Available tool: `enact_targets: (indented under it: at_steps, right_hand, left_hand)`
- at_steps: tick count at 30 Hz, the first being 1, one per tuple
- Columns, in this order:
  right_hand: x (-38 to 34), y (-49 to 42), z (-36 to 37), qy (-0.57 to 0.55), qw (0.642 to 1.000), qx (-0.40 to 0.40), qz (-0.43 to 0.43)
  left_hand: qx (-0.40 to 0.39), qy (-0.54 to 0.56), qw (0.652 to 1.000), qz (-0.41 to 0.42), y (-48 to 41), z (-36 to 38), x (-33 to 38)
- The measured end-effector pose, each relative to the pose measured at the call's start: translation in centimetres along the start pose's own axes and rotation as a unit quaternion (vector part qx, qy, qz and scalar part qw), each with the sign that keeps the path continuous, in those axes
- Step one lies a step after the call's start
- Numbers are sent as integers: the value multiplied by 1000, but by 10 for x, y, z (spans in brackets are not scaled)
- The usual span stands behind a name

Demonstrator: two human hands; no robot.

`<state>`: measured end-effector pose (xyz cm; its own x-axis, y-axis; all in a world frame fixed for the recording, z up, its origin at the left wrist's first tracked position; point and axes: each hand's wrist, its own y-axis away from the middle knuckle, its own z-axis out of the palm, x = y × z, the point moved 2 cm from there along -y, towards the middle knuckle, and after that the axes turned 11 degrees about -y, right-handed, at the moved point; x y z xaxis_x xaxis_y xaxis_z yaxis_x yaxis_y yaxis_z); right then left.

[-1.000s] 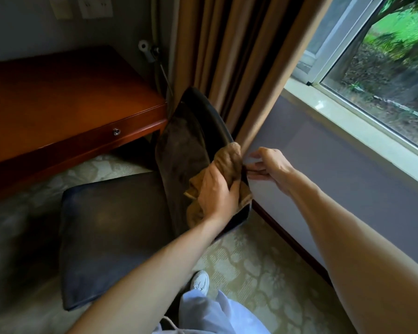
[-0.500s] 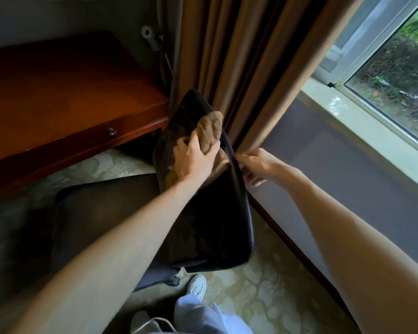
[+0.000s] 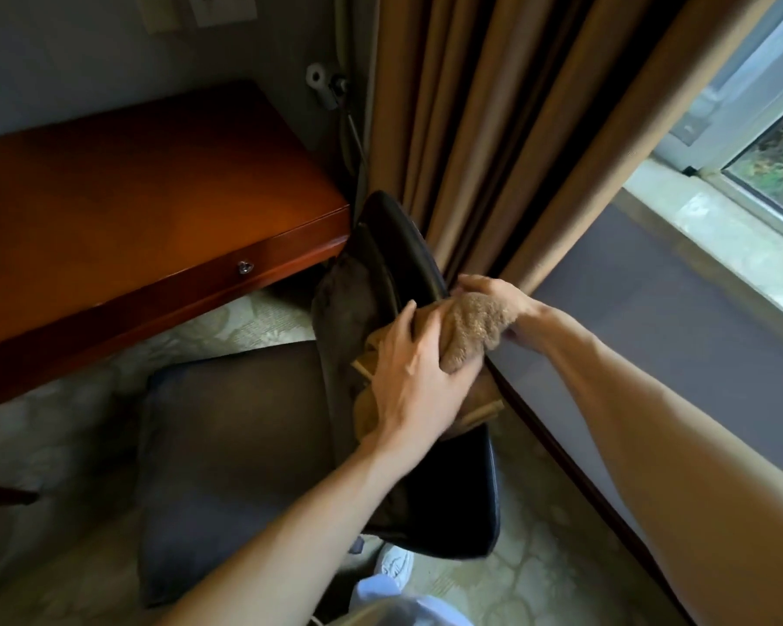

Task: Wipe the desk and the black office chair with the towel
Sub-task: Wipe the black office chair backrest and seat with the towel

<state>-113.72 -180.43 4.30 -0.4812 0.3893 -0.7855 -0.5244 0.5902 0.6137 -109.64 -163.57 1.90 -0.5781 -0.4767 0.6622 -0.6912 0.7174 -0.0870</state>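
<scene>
The left hand [image 3: 419, 377] curls over the towel [image 3: 473, 332] and presses it on the top rim of the chair [image 3: 403, 246] back, just right of centre. The right hand [image 3: 493, 291] sits at 2 o'clock of the towel, touching it, fingers bent round the rim and partly hidden by the cloth. The chair's cushion lies at 8 o'clock, the desk [image 3: 132, 187] at 10, the curtain [image 3: 493, 128] at 12 behind the chair, the window [image 3: 765, 142] at 2

Forearms [image 3: 290, 526] bare — pale bluish-white trousers [image 3: 407, 603], one white sneaker [image 3: 396, 563].
</scene>
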Motion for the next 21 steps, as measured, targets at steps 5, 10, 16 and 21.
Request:
enact_targets:
  at_steps: [5, 10, 16, 21]
  right_hand:
    - [-3, -14, 6, -26, 999, -24, 3]
    - [-19, -31, 14, 5, 997, -81, -1]
    - [-42, -46, 21, 157, 974, -130, -99]
    - [-50, -58, 27, 275, 931, -144, -192]
  left_hand:
    - [-6, -23, 998, -62, -70, -11, -4]
    - [-13, -23, 992, -125, -139, -22, -14]
    - [-1, -67, 988, -136, -179, -36, -25]
    - [42, -72, 982, -169, -203, -39, -34]
